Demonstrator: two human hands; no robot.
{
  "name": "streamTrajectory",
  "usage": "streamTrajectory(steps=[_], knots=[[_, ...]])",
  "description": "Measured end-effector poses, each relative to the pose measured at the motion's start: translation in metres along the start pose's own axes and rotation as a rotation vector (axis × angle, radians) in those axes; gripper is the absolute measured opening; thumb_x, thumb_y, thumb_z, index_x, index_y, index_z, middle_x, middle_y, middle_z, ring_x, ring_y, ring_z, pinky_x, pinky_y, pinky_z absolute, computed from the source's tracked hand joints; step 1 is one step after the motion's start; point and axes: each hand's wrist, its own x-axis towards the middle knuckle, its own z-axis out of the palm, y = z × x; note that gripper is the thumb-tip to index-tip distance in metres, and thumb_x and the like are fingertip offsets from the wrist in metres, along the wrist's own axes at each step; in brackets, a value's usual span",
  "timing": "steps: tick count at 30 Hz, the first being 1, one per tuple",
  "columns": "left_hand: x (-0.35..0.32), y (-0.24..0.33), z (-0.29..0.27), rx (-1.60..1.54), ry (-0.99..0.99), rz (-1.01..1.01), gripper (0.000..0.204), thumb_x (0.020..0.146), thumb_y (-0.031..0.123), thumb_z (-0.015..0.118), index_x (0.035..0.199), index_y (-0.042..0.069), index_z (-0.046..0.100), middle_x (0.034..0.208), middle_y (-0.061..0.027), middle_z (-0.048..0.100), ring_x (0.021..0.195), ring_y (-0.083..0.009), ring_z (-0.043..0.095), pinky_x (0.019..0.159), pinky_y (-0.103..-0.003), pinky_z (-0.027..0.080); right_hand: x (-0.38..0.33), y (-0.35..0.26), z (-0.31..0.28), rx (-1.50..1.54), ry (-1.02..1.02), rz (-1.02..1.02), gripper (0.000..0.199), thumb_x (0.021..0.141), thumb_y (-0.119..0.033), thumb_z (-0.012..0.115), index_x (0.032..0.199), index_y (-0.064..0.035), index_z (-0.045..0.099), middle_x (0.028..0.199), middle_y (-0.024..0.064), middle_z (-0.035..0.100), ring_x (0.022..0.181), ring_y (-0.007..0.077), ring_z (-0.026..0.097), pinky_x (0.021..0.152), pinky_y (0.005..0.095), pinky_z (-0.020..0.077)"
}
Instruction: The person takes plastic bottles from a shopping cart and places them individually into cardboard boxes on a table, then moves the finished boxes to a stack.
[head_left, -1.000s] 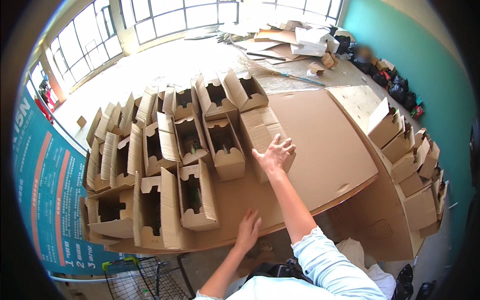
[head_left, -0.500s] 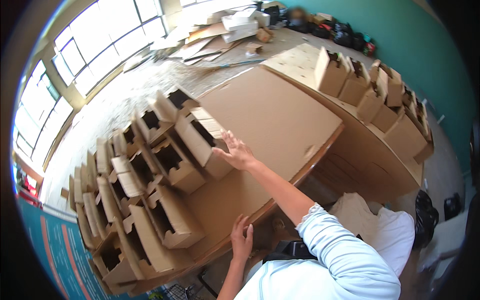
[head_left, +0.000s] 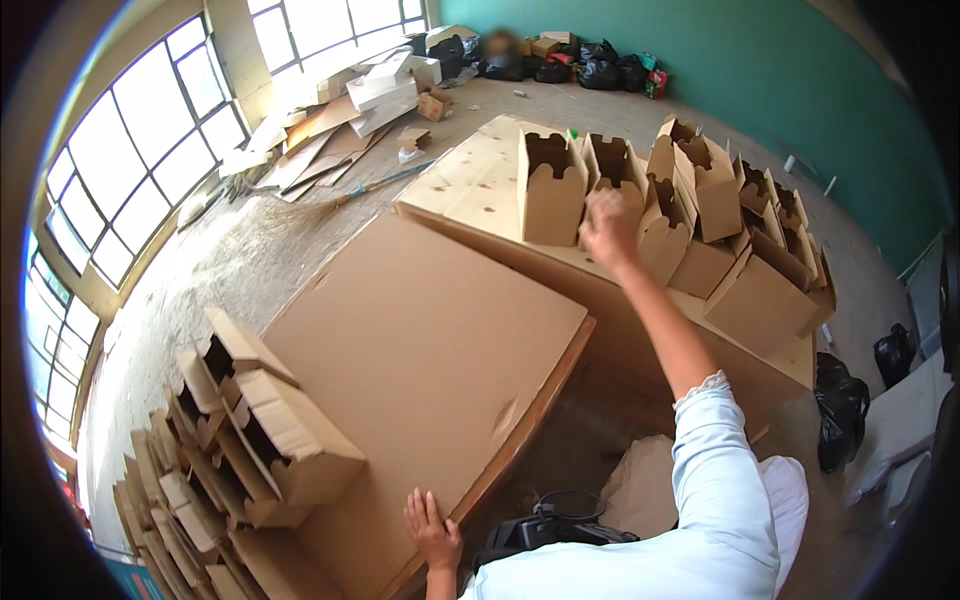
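Observation:
Reaching out to the right, my right hand (head_left: 608, 232) is at the front of an open-topped brown cardboard box (head_left: 614, 165) with notched rims. Its fingers are curled and closed at that box's front wall, though the fingertips are partly hidden. Another upright box (head_left: 553, 190) stands just left of it, and a third box (head_left: 664, 240) to its right. My left hand (head_left: 433, 530) lies open, fingers spread, on the near edge of the table covered with a flat cardboard sheet (head_left: 430, 350).
Several folded boxes (head_left: 300, 440) crowd the table's left end. More boxes (head_left: 760, 295) fill the right part of the wooden board (head_left: 470, 185). A broom (head_left: 380, 180), flattened cardboard (head_left: 320, 150) and black bags (head_left: 600, 72) are on the floor beyond. Another black bag (head_left: 838, 410) sits at right.
My right hand has moved from the left group of boxes to the right group and has closed there. My left hand has come down flat onto the table edge. The view has turned right.

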Motion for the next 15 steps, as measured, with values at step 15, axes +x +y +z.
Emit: streamTrajectory(steps=[15], knots=[[0.018, 0.015, 0.011, 0.123, 0.006, -0.018, 0.068, 0.070, 0.014, 0.050, 0.136, 0.001, 0.043, 0.144, -0.0208, 0.039, 0.136, -0.0394, 0.032, 0.114, -0.054, 0.022, 0.034, 0.330, -0.018, -0.749, -0.094, 0.472, 0.021, 0.085, -0.012, 0.051, 0.076, -0.0034, 0.068, 0.082, 0.0190, 0.067, 0.081, 0.0368, 0.065, 0.071, 0.0473, 0.0509]])
